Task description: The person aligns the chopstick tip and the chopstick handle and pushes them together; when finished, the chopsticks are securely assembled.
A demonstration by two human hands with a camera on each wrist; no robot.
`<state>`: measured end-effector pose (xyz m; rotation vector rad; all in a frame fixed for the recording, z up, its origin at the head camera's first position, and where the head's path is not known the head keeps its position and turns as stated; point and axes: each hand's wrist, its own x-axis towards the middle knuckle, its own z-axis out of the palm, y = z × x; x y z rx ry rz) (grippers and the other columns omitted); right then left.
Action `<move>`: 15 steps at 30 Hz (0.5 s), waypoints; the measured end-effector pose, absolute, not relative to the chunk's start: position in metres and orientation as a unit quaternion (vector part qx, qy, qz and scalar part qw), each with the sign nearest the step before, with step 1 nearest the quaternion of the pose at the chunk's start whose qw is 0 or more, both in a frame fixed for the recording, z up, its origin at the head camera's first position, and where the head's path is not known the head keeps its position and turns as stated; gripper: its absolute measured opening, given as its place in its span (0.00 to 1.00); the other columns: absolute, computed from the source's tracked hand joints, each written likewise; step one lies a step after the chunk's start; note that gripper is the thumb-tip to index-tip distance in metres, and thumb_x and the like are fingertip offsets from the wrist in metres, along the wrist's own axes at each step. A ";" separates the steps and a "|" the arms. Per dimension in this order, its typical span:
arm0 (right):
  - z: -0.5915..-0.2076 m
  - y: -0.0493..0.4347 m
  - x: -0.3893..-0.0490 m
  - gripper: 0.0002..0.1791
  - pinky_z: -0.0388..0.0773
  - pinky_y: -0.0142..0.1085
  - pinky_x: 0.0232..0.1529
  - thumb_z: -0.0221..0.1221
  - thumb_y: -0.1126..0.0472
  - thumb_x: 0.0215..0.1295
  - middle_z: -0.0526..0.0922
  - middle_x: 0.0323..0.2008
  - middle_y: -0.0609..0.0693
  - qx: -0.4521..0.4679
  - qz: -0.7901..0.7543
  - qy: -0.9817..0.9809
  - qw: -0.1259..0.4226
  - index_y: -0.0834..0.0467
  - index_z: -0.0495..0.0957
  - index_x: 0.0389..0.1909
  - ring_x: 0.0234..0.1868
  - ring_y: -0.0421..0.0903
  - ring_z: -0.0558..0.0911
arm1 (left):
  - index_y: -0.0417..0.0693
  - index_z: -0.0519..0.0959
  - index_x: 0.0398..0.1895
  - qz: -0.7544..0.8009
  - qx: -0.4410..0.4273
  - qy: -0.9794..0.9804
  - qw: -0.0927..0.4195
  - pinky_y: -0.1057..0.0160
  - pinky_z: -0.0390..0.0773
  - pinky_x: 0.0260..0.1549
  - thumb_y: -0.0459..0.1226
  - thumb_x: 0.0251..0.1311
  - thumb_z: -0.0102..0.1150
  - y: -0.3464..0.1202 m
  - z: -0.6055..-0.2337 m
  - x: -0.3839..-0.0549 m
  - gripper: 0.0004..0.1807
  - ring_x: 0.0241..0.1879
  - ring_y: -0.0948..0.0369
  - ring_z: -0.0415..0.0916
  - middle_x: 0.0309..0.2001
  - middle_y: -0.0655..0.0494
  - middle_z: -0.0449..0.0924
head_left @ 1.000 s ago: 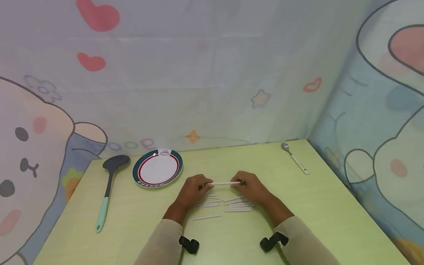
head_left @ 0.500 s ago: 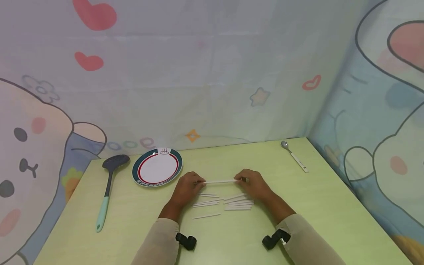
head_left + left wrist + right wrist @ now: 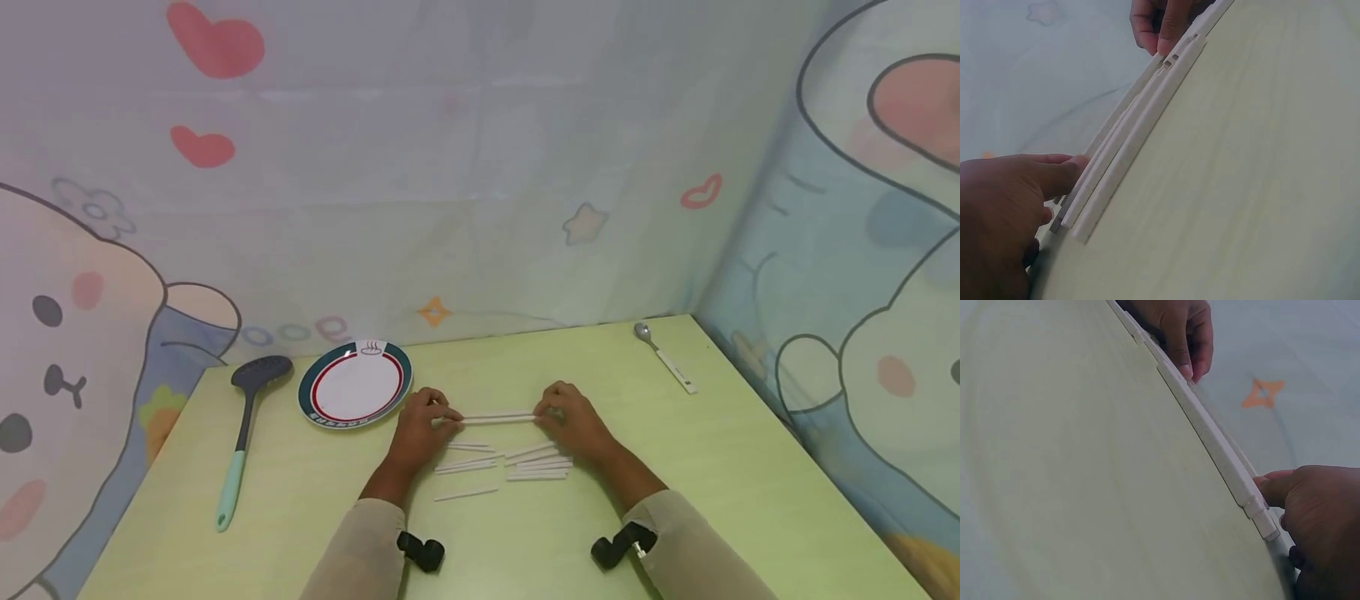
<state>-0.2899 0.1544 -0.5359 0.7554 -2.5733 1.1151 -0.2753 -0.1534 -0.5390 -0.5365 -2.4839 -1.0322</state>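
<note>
Between my two hands, thin white sticks (image 3: pixel 498 420) lie side by side across the middle of the table. My left hand (image 3: pixel 418 429) pinches their left end with thumb and fingers; my right hand (image 3: pixel 572 423) pinches the right end. Nearer to me lie more sticks: several in a left group (image 3: pixel 465 465), several in a right group (image 3: pixel 538 468), and a single stick (image 3: pixel 466 494) in front. In the left wrist view, a row of sticks (image 3: pixel 1129 147) runs close to the fingertips of both hands, and some ends look hollow.
A white plate (image 3: pixel 358 387) with a green rim stands at the back left. Left of it lies a slotted turner (image 3: pixel 258 375) with a mint handle. At the back right is a spoon (image 3: pixel 666 358) with a white handle. A printed cloth backdrop (image 3: pixel 480 167) borders the table.
My hands have moved apart, the left one leftward and the right one slightly rightward. Where one stick showed between them before, two lines with a small gap now show.
</note>
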 end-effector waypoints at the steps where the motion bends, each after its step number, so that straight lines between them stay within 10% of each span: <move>1: -0.536 0.154 -0.290 0.04 0.81 0.53 0.59 0.72 0.67 0.69 0.83 0.47 0.51 0.256 0.382 -0.880 0.117 0.55 0.89 0.38 0.56 0.54 0.80 | 0.44 0.93 0.33 -0.369 -0.189 -0.889 0.193 0.47 0.75 0.48 0.30 0.59 0.80 -0.153 -0.538 -0.275 0.02 0.47 0.50 0.73 0.44 0.48 0.78; 15: -0.537 0.153 -0.293 0.06 0.81 0.52 0.57 0.73 0.65 0.68 0.82 0.48 0.53 0.213 0.412 -0.879 0.107 0.57 0.88 0.42 0.53 0.53 0.82 | 0.44 0.89 0.45 -0.372 -0.127 -0.903 0.174 0.42 0.77 0.56 0.32 0.60 0.79 -0.148 -0.534 -0.276 0.11 0.53 0.46 0.76 0.50 0.44 0.75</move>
